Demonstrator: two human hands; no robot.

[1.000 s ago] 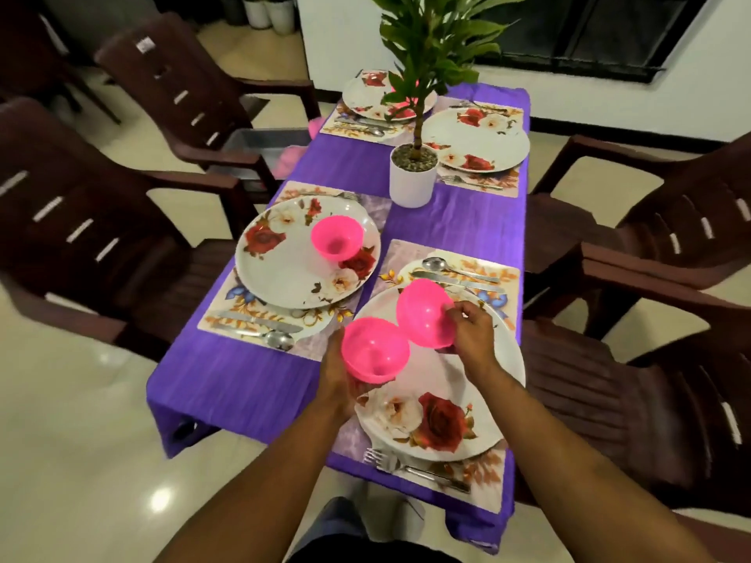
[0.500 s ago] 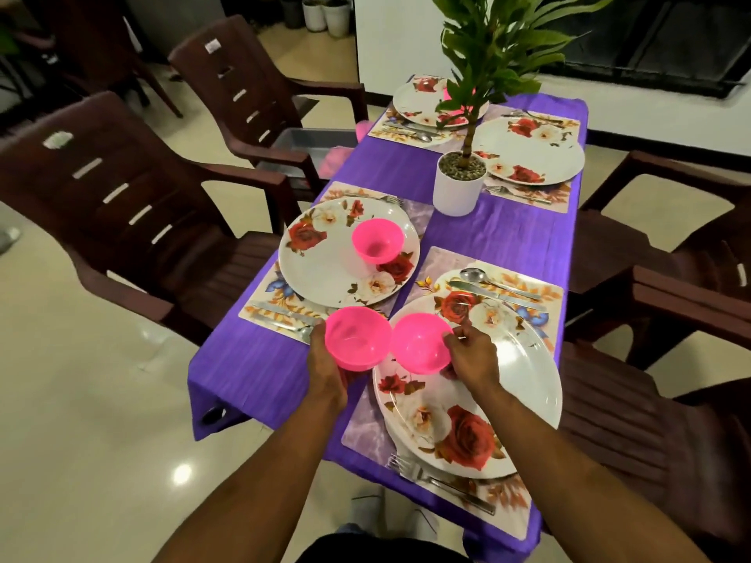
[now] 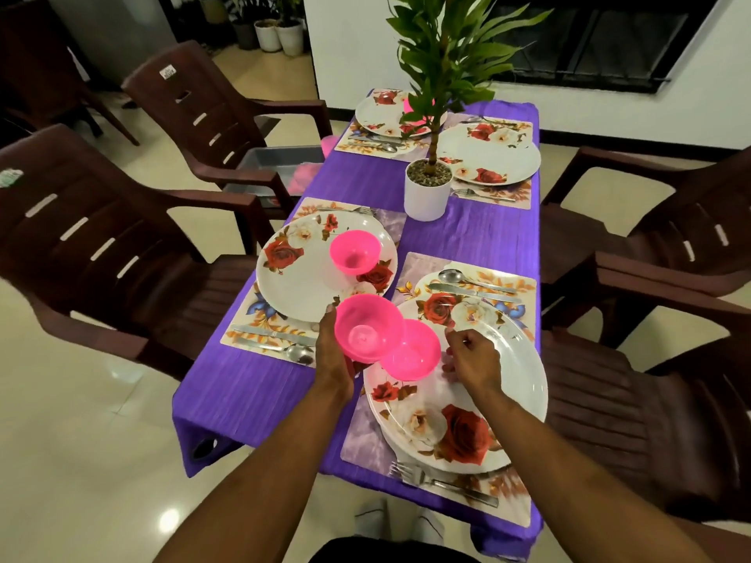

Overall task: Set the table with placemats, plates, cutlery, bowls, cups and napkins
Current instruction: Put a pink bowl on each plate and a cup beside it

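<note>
The left hand grips a pink bowl, tilted, above the worktop's purple cloth. Just right of it, a second pink bowl sits on the near floral plate. The right hand hovers beside it, fingers loosely curled, holding nothing.

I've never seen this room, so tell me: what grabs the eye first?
The purple tablecloth, set with rose-patterned plates. Then the bright pink bowls: one held up in the left hand, one on the near plate by the right hand, another on the plate beyond. A potted plant stands mid-table.
</note>
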